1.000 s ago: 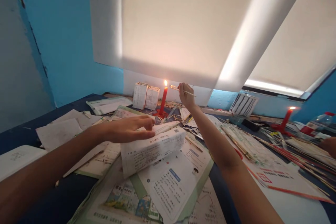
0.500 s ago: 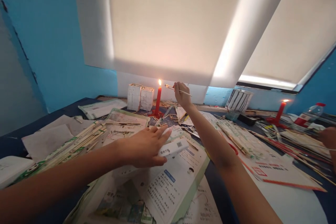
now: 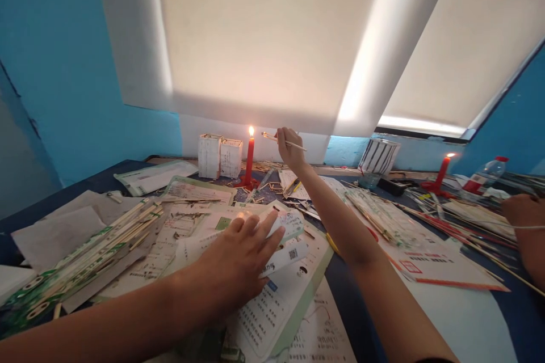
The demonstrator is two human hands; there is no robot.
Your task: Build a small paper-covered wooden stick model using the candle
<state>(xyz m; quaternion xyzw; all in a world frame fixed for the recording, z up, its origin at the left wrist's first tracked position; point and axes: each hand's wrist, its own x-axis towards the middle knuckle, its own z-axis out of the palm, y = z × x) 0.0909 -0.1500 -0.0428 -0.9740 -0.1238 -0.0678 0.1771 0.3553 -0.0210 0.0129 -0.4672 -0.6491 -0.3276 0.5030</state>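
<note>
- Blue wall (image 3: 63, 68) fills the left side, with a big pale blind (image 3: 264, 34) beside it and another pale blind (image 3: 472, 39) farther right.
- Dark blue bench (image 3: 96, 180) runs below, mostly covered with papers and sticks.
- Printed papers (image 3: 272, 317) overlap in the middle of the bench; a folded paper (image 3: 283, 261) lies on top of them.
- Left hand (image 3: 234, 252) is palm down over the folded paper, its fingers slightly spread and gripping nothing visible.
- Another person's hand (image 3: 522, 212) shows at the right edge, near a pile of long sticks (image 3: 468, 232).
- Bundle of wooden sticks (image 3: 114, 238) lies on the left, partly in green-printed wrapping.
- Two white boxes (image 3: 209, 156) stand side by side, left of the near candle (image 3: 250, 159), which is red and lit.
- Striped box (image 3: 378, 157), clear bottle (image 3: 487, 174) with a red cap and second lit candle (image 3: 443, 171) stand on the right.
- Right hand (image 3: 290, 147) is raised, fingers closed around a thin pale stick (image 3: 270, 136); its tip is just right of the near candle's flame, apart from it.
</note>
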